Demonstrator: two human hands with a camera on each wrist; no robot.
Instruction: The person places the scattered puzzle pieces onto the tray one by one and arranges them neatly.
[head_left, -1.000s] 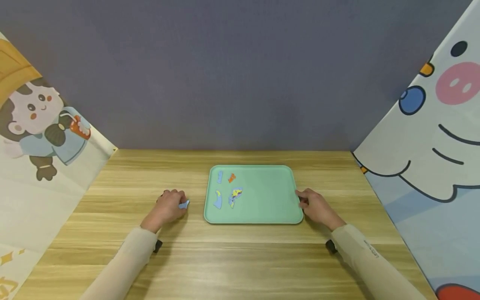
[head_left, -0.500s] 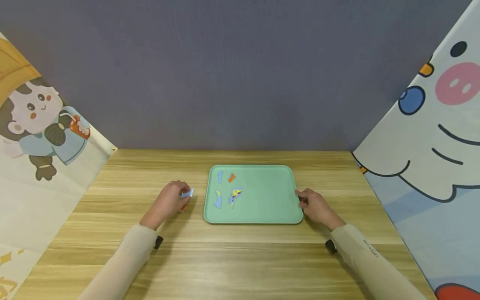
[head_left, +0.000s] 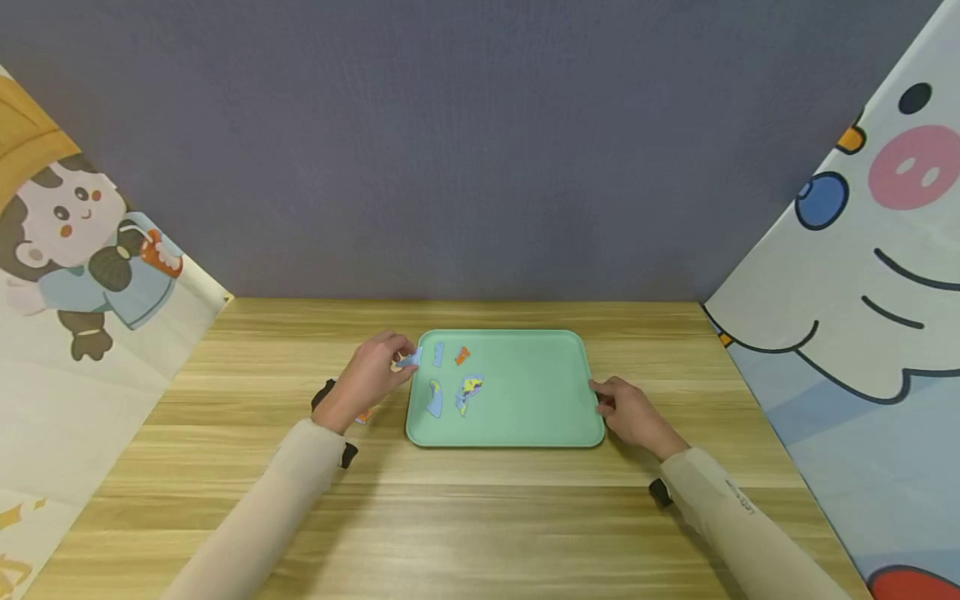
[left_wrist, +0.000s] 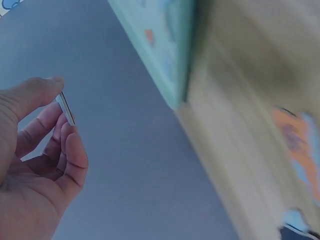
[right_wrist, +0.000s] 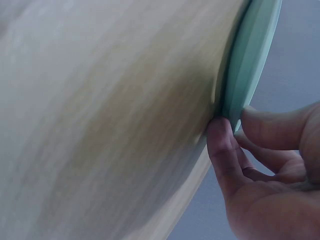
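My left hand (head_left: 372,372) pinches a light blue puzzle piece (head_left: 409,359) between thumb and fingers, close to the upper left rim of the green tray (head_left: 536,387). In the left wrist view this piece (left_wrist: 65,108) shows edge-on. Lying in the tray's left part are a blue piece (head_left: 438,354), an orange piece (head_left: 462,356), a curved blue piece (head_left: 435,400) and a yellow and purple piece (head_left: 470,390). On the opposite side, my right hand (head_left: 633,414) grips the tray's right rim, thumb at the top edge and fingers against its outer side.
On the wooden table (head_left: 480,517), left of the tray, lie an orange and blue piece (left_wrist: 297,145) and a dark object (head_left: 322,393), partly behind my left wrist. A grey wall (head_left: 472,150) rises behind, with cartoon-printed panels at both sides.
My left hand has lifted the light blue piece off the table and carried it right and away from me, up to the tray's edge. My right hand stays on the rim.
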